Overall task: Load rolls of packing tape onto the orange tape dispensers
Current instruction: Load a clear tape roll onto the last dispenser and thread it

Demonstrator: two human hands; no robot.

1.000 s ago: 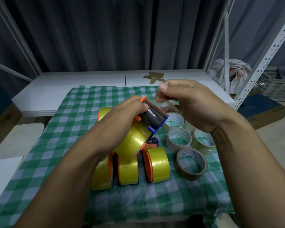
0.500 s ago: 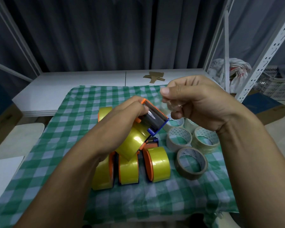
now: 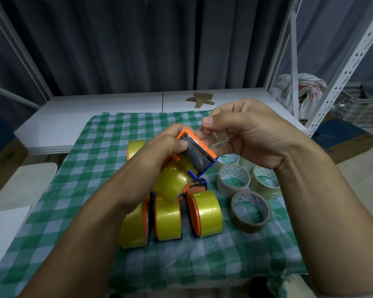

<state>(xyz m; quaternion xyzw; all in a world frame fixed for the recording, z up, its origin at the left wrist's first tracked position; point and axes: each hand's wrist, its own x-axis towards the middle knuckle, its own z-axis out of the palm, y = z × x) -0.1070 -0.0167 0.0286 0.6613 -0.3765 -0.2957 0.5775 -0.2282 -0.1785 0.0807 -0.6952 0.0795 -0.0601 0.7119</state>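
The white table (image 3: 95, 108) carried a green checked cloth (image 3: 73, 190) at its near edge. Above the cloth's middle, the left hand (image 3: 157, 151) curled its fingers round an orange tape dispenser (image 3: 194, 153) loaded with a yellow roll (image 3: 172, 181). Loose rolls (image 3: 234, 179) lay near the cloth's right edge. The right hand (image 3: 256, 134) pinched a clear tape strip (image 3: 215, 136) between thumb and fingers.

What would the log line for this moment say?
left hand: holds loaded dispenser | right hand: pinches clear tape | cloth: other loaded dispensers, loose rolls
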